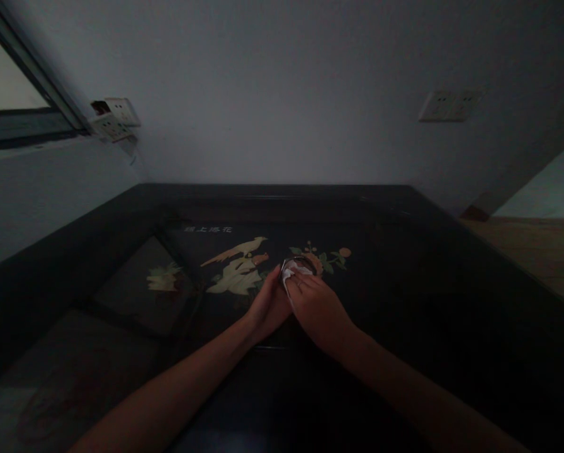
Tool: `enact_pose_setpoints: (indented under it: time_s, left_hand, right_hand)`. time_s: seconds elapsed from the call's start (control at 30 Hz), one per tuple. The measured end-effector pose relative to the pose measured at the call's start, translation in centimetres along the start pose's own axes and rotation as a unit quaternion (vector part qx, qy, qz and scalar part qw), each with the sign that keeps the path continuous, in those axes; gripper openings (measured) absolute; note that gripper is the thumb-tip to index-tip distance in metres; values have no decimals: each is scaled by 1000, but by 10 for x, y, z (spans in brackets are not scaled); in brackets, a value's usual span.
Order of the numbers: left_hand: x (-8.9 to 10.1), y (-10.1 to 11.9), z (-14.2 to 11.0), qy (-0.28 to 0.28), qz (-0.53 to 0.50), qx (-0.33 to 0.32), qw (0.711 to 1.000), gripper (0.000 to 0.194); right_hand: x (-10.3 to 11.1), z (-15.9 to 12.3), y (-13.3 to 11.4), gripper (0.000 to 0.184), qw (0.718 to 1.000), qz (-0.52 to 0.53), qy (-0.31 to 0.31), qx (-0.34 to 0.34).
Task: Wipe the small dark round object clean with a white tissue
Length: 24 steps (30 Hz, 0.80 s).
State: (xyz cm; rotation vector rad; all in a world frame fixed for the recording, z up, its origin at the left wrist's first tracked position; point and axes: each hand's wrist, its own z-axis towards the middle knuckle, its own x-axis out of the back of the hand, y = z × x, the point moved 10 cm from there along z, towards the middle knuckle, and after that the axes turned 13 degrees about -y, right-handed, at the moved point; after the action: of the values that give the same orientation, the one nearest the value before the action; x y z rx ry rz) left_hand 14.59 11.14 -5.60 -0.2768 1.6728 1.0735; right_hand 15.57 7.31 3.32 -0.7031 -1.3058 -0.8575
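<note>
Both my hands meet over the middle of a dark lacquered tabletop [405, 296] with inlaid bird and flower pictures [237, 264]. My right hand [317, 305] has its fingers pressed on a small white cloth or tissue [292, 272]. The cloth lies against a small round object with a metal rim [305, 261], partly hidden. My left hand [267, 305] is cupped beside it, fingers curled toward the same object; what it grips is hidden. The room is dim.
A plain wall stands behind the table, with a double socket [448, 105] at upper right and loose socket plates [114, 118] at upper left beside a window frame [22, 119]. A wooden floor [537, 245] shows at right. A leaf inlay [165, 278] lies left.
</note>
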Motion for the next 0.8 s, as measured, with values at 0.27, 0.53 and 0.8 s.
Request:
enact_pose_setpoints:
  time_s: [0.27, 0.53, 0.8]
  left_hand:
    - [-2, 6, -2, 11, 15, -23, 1000, 26]
    - [-4, 7, -3, 29, 15, -30, 999, 26]
    - [-2, 8, -3, 27, 9, -38, 999, 29]
  right_hand:
    - [2, -1, 2, 17, 995, -7, -97, -38]
    - [5, -5, -3, 20, 993, -92, -27, -75]
    - [3, -5, -3, 28, 998, -28, 46, -20]
